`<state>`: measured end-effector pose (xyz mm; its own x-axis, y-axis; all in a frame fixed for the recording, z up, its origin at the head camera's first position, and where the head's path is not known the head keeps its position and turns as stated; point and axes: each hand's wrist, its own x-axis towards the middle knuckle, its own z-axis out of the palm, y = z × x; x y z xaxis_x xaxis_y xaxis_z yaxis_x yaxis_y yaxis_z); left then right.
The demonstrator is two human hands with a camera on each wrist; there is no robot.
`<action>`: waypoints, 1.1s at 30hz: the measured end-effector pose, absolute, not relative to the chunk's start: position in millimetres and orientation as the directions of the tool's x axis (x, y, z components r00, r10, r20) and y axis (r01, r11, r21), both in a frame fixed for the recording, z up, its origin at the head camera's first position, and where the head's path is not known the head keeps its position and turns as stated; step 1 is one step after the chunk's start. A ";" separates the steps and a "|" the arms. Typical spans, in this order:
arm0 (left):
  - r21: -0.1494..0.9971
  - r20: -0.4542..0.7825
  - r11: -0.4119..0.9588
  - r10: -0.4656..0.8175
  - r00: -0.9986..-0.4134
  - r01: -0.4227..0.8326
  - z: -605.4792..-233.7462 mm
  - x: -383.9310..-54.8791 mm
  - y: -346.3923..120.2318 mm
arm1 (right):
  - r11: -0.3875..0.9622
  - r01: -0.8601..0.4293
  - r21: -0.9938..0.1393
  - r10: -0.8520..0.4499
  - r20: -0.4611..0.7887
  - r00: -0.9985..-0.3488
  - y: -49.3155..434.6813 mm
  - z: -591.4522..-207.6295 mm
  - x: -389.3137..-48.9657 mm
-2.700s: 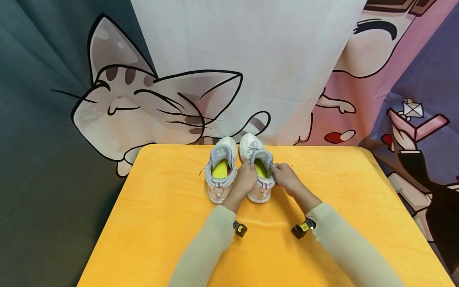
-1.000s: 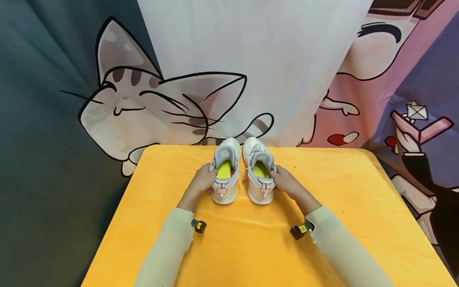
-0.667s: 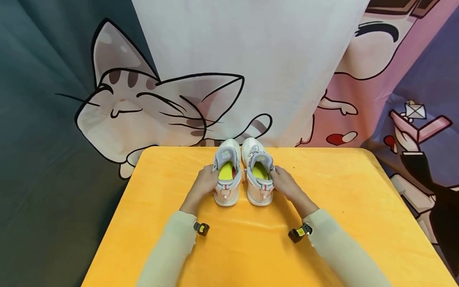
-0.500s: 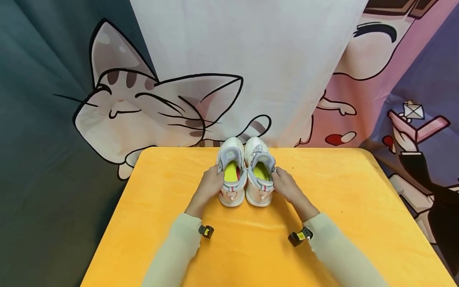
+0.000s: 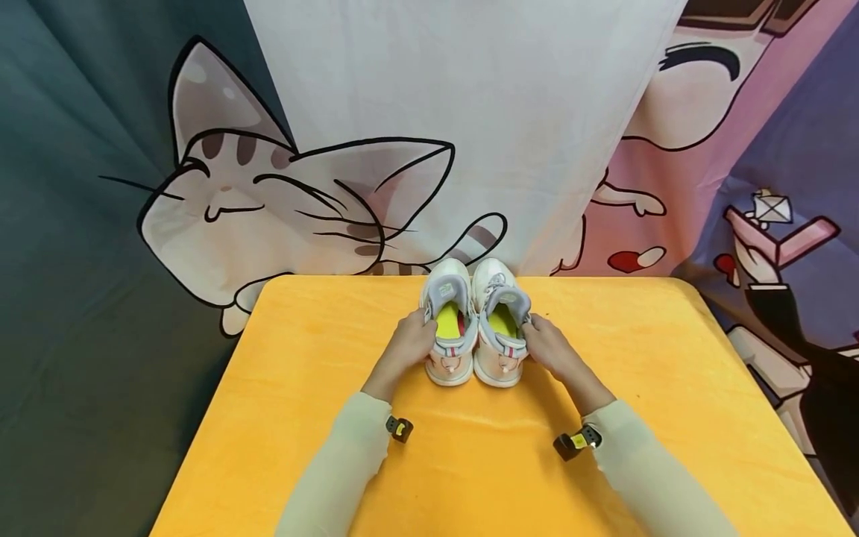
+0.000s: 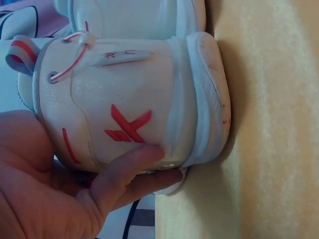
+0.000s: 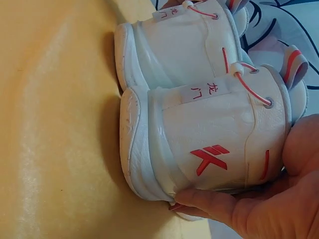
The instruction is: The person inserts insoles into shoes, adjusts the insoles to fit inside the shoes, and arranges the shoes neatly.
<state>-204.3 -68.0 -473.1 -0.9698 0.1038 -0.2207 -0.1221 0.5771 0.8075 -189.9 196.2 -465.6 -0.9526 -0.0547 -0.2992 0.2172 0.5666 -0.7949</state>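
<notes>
A pair of white sneakers with yellow insoles stands side by side near the table's far edge, toes pointing away and sides touching. My left hand [image 5: 411,339] grips the left sneaker [image 5: 451,364] by the outer side of its collar. In the left wrist view, fingers [image 6: 134,164] lie along its side below a red logo. The right sneaker [image 5: 499,365] is held likewise by my right hand [image 5: 549,343] at its outer collar. Fingers [image 7: 209,201] show along that shoe's side in the right wrist view. Both thumbs are largely hidden.
Under the shoes is a yellow cloth-covered table [image 5: 483,477]. Right behind its far edge hangs a backdrop curtain [image 5: 496,89] printed with a cartoon cat, and the shoe toes are close to it. Dark green cloth [image 5: 87,358] hangs at the left.
My left hand has gone from the right sneaker's inner side to the left sneaker's outer side. The left sneaker has moved right against the other, and both have shifted slightly right.
</notes>
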 end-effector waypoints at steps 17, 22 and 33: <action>0.782 -0.224 0.603 0.030 -0.974 -0.161 -479.3 -202.1 -69.5 | 0.638 0.175 -0.750 -0.081 -0.292 -0.953 195.5 -471.8 -192.9; 0.805 -0.215 0.575 0.051 -0.975 -0.148 -483.5 -197.6 -73.2 | 0.593 0.146 -0.792 -0.135 -0.277 -0.951 203.0 -475.7 -187.2; 0.670 0.021 0.727 0.178 -0.984 0.146 -475.4 -174.6 -119.6 | 0.679 -0.141 -0.720 -0.176 0.026 -0.984 275.9 -475.0 -167.6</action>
